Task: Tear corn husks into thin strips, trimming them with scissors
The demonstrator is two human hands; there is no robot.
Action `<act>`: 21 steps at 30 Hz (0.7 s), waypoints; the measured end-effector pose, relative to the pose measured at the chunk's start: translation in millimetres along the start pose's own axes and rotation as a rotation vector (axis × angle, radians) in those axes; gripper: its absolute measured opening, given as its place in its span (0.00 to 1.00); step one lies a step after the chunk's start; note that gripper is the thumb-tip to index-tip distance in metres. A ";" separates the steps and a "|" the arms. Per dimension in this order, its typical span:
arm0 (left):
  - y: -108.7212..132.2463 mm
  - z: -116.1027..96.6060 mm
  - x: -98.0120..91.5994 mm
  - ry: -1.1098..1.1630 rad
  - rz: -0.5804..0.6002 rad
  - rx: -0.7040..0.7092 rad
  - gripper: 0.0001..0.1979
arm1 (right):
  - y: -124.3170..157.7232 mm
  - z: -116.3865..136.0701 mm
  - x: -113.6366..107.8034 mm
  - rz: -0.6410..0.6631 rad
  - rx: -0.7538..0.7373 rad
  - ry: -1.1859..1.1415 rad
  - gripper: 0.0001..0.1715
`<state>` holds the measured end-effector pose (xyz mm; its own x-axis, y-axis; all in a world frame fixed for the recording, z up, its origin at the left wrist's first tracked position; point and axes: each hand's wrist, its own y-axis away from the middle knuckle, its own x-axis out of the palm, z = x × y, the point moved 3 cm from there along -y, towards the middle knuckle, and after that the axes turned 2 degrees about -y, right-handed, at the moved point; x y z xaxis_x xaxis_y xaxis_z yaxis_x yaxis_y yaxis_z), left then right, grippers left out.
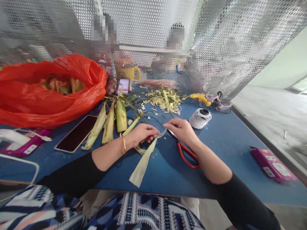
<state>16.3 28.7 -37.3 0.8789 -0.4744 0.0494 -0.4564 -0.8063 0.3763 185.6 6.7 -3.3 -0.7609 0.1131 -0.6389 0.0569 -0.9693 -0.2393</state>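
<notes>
My left hand [141, 134] pinches the upper part of a long pale green corn husk strip [143, 163] that trails toward me over the blue table [227, 140]. My right hand [181, 128] pinches the thin tip of the same strip, just to the right of the left hand. Red-handled scissors [185, 153] lie on the table under my right wrist. Several husk pieces [110, 123] lie side by side just left of my left hand.
An orange plastic bag [48, 92] with husks sits at the left. A phone [76, 133] lies near it. A pile of husk scraps [163, 100], a yellow glue gun [200, 98], a white thread spool [200, 117] and pink boxes [272, 164] are around. A perforated metal screen [227, 48] stands behind, with people beyond it.
</notes>
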 end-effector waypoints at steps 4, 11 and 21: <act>0.4 -0.4 -0.6 0.029 -0.008 -0.001 0.06 | 6.1 7.0 10.5 0.104 -0.038 0.121 0.05; -0.2 -0.7 -3.0 0.055 -0.039 -0.003 0.05 | 9.1 12.4 15.6 0.145 -0.096 0.146 0.08; 3.1 -3.6 -4.7 -0.042 -0.085 0.038 0.07 | 6.8 1.8 16.9 0.215 -0.015 -0.149 0.07</act>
<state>11.2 29.7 -33.0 0.9083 -0.4178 -0.0201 -0.3863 -0.8565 0.3424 171.9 1.7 -14.4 -0.8170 -0.1292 -0.5620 0.2359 -0.9642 -0.1214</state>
